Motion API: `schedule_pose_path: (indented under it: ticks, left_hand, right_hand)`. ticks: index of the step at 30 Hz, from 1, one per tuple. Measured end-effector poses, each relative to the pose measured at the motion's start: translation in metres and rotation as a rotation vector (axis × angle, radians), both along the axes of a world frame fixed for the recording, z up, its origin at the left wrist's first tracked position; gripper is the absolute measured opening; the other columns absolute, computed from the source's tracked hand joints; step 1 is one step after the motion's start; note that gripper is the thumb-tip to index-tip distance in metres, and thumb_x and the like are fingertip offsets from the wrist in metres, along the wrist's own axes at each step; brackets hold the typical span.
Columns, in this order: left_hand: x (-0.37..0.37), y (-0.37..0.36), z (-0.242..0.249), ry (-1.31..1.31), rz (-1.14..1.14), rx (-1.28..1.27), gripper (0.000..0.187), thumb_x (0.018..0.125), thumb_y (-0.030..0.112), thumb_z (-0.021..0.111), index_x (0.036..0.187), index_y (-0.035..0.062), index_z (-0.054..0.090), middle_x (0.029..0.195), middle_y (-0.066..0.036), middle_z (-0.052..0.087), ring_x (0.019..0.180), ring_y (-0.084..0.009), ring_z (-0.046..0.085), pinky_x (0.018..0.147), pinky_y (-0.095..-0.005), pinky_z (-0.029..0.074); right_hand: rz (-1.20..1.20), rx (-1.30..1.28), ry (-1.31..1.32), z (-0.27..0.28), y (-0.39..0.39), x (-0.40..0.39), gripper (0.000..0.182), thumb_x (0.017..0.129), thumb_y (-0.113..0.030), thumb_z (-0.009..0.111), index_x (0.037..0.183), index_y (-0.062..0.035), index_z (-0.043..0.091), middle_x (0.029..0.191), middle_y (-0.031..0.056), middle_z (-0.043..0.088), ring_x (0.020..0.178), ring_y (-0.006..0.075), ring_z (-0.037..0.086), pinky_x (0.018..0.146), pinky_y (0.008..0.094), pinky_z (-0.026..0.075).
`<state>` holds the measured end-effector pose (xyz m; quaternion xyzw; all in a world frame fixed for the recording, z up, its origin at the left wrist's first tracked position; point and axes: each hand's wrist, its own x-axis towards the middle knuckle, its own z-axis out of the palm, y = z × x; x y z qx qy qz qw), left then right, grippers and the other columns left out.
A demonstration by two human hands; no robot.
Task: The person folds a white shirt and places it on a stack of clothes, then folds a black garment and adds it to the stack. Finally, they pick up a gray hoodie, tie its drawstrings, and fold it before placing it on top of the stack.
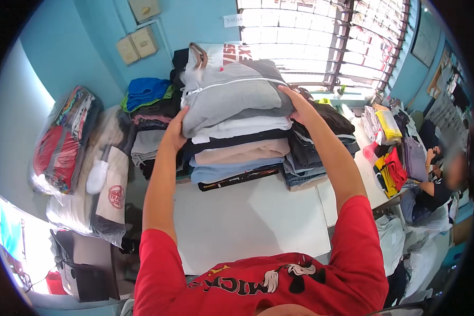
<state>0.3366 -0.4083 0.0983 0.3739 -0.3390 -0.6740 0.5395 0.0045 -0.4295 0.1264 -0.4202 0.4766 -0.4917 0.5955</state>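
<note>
A folded grey zip-up sweatshirt (237,95) lies over the tall middle stack, its white zipper running across the top. My left hand (177,131) grips its left side, thumb up along the edge. On the opposite side, my right hand (299,104) holds the right edge, with its fingers partly hidden behind the cloth. Directly beneath are a folded white garment (242,128), a beige one (242,152) and a light blue one (231,170). Behind the sweatshirt, a white bag with red lettering (229,52) leans near the window.
Dark folded clothes (321,152) stand right of the stack, with grey ones (148,146) at left. The white table (247,221) extends toward me. Plastic-wrapped bundles (60,142) sit far left. At far right, a person (432,189) sits beside more piles.
</note>
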Motion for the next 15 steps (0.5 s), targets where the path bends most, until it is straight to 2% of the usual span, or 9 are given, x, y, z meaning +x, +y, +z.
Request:
schedule_pose_path:
  ticks: [3,6,7,8,9,11,12,14,15]
  left_hand:
    - [0.005,-0.007,-0.003,-0.042,0.018,-0.047,0.053,0.079,0.036,0.056,0.122,0.0087,0.041,0.119,-0.010,0.047,0.105,-0.0218,0.048,0.086,-0.0364,0.040]
    - [0.010,-0.010,0.011,-0.210,0.051,0.026,0.053,0.080,0.040,0.053,0.120,0.0066,0.042,0.114,-0.010,0.051,0.098,-0.0230,0.053,0.077,-0.0354,0.047]
    - [0.009,-0.008,0.013,-0.367,0.175,0.076,0.053,0.080,0.042,0.052,0.119,0.0079,0.043,0.111,-0.010,0.052,0.095,-0.0210,0.053,0.075,-0.0338,0.045]
    - [0.007,0.001,0.019,-0.367,0.178,0.072,0.053,0.080,0.042,0.052,0.119,0.0079,0.043,0.111,-0.010,0.052,0.095,-0.0210,0.053,0.075,-0.0338,0.045]
    - [0.005,0.014,0.026,-0.515,0.272,0.006,0.051,0.080,0.041,0.052,0.118,0.0083,0.043,0.109,-0.009,0.053,0.093,-0.0192,0.053,0.074,-0.0324,0.044]
    - [0.014,0.027,0.024,-0.708,0.414,-0.202,0.045,0.082,0.036,0.052,0.117,0.0089,0.044,0.106,-0.007,0.053,0.090,-0.0158,0.052,0.071,-0.0296,0.043]
    - [0.018,0.036,0.029,-0.748,0.462,-0.352,0.041,0.083,0.033,0.051,0.116,0.0091,0.045,0.105,-0.006,0.054,0.088,-0.0141,0.052,0.070,-0.0282,0.042]
    - [0.016,0.066,0.060,-0.449,0.513,-0.606,0.032,0.084,0.021,0.051,0.113,0.0080,0.047,0.103,-0.005,0.055,0.087,-0.0116,0.051,0.070,-0.0243,0.042]
    - [0.018,0.078,0.082,-0.451,0.529,-0.674,0.032,0.083,0.020,0.051,0.112,0.0080,0.047,0.104,-0.005,0.055,0.086,-0.0120,0.052,0.071,-0.0239,0.042]
  right_hand:
    - [0.110,-0.002,0.063,-0.003,-0.015,-0.012,0.057,0.070,-0.042,0.062,0.112,-0.0059,0.048,0.100,0.0113,0.054,0.090,0.0200,0.051,0.068,0.0329,0.044]
    - [-0.030,-0.023,0.146,0.004,-0.010,-0.011,0.061,0.071,-0.044,0.061,0.115,-0.0050,0.044,0.095,0.0096,0.055,0.082,0.0191,0.053,0.063,0.0319,0.044]
    - [-0.124,-0.061,0.267,0.007,-0.003,-0.011,0.059,0.072,-0.042,0.060,0.115,-0.0042,0.044,0.093,0.0083,0.056,0.077,0.0178,0.054,0.063,0.0311,0.044]
    - [-0.219,-0.097,0.386,0.008,0.005,-0.011,0.057,0.074,-0.039,0.059,0.116,-0.0034,0.043,0.091,0.0069,0.056,0.073,0.0166,0.055,0.064,0.0302,0.044]
    - [-0.217,-0.098,0.384,0.002,0.011,-0.010,0.057,0.074,-0.039,0.059,0.116,-0.0034,0.043,0.091,0.0069,0.056,0.073,0.0166,0.055,0.064,0.0302,0.044]
    - [-0.407,-0.594,0.443,-0.023,0.032,-0.008,0.049,0.078,-0.028,0.058,0.116,-0.0027,0.042,0.097,0.0083,0.055,0.073,0.0162,0.053,0.065,0.0291,0.043]
    - [-0.460,-0.725,0.443,-0.023,0.058,-0.001,0.035,0.080,-0.015,0.055,0.111,-0.0018,0.046,0.093,0.0092,0.055,0.072,0.0160,0.053,0.064,0.0279,0.042]
    - [-0.392,-0.834,0.328,-0.056,0.096,0.006,0.025,0.082,-0.009,0.051,0.106,-0.0031,0.048,0.089,0.0063,0.055,0.068,0.0099,0.046,0.057,0.0223,0.038]
    - [-0.428,-0.964,0.442,-0.077,0.113,0.011,0.021,0.081,-0.006,0.050,0.102,-0.0034,0.050,0.088,0.0055,0.054,0.068,0.0100,0.046,0.058,0.0228,0.038]
